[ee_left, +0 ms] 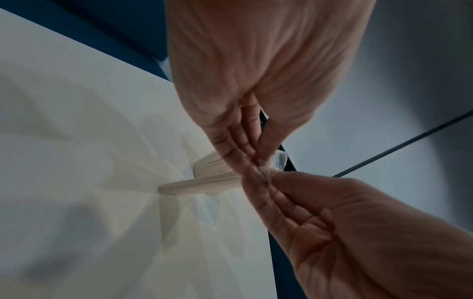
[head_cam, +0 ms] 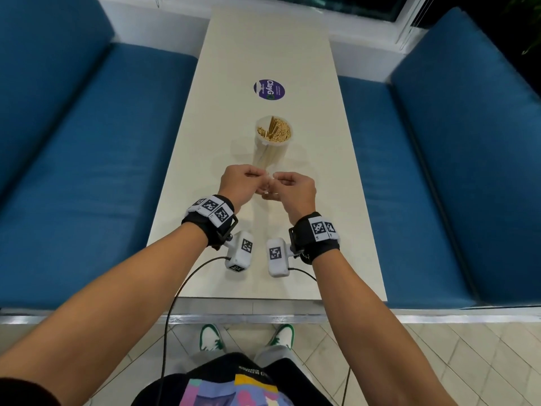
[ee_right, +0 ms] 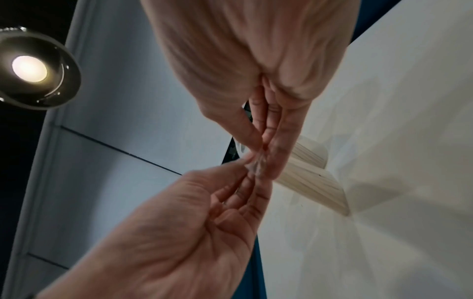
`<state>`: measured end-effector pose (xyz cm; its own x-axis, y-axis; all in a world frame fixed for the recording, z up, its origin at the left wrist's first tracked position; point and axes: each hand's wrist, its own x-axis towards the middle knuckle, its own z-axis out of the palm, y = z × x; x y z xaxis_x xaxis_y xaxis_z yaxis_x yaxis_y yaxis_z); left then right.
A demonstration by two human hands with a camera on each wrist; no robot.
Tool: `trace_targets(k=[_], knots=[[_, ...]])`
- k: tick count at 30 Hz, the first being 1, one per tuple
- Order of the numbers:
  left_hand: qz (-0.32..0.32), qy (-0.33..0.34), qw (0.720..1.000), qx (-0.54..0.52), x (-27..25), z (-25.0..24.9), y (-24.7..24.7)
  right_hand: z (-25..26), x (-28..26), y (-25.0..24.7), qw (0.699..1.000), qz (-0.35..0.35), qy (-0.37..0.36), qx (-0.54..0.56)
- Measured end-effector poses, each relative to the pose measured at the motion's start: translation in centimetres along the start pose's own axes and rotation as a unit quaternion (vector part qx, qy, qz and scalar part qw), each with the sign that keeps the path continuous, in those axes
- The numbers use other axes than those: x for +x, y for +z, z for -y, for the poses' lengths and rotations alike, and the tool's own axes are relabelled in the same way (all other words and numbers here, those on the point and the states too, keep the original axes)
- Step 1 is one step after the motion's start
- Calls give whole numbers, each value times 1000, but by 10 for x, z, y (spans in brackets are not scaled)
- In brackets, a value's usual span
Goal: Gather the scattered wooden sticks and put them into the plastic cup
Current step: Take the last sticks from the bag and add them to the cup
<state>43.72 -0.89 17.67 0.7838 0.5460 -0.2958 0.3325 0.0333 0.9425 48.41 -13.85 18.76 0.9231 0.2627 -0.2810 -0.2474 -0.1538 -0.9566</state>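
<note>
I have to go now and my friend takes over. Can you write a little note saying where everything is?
Left hand and right hand: both pinch one small clear crinkly scrap between their fingertips, in front of the cup; what it is, I cannot tell.
Clear plastic cup: upright on the cream table, packed with thin wooden sticks.
Done: sticks in cup; none lie loose in view.
Left: put the scrap aside.

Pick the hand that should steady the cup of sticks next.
Left, narrowly. The left hand and right hand both pinch a crumpled clear scrap just before the plastic cup of wooden sticks; the left fingertips sit slightly closer to its base.
</note>
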Motion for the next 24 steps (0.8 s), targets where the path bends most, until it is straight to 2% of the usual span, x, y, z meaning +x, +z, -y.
trace_targets(k=[2,4,6,7,9,10,11,12,14,17,18,21,24], knots=[[-26,21,998,45,-1,-3,-4,2,4,-4,998,-19,-15,-51],[-63,63,988,123,-1,-6,-7,3,9,-8,985,-61,-66,-145],[-67,77,982,158,-1,-7,-5,1,13,-8,971,-75,-108,-201],[-48,55,988,135,-1,-5,-4,-1,14,-8,965,-74,-122,-220],[61,-47,997,-14,-2,-7,-6,-3,18,-7,958,-74,-145,-237],[134,-106,978,-118,-3,-8,-9,-4,19,-8,956,-73,-151,-241],[184,-156,948,-207,-4,-8,-12,-2,20,-10,954,-72,-159,-242],[201,-195,920,-274,-5,-8,-15,0,20,-11,953,-69,-169,-240],[170,-268,872,-372,1,-1,-18,6,16,-14,950,-50,-199,-235],[159,-371,781,-478,7,3,-12,12,7,-16,933,6,-259,-249],[160,-382,769,-487,8,0,-10,13,5,-17,925,23,-278,-258],[145,-391,792,-445,10,-6,-5,13,0,-20,902,66,-323,-278],[123,-385,802,-440,11,-11,-4,8,-1,-21,885,88,-356,-287]])
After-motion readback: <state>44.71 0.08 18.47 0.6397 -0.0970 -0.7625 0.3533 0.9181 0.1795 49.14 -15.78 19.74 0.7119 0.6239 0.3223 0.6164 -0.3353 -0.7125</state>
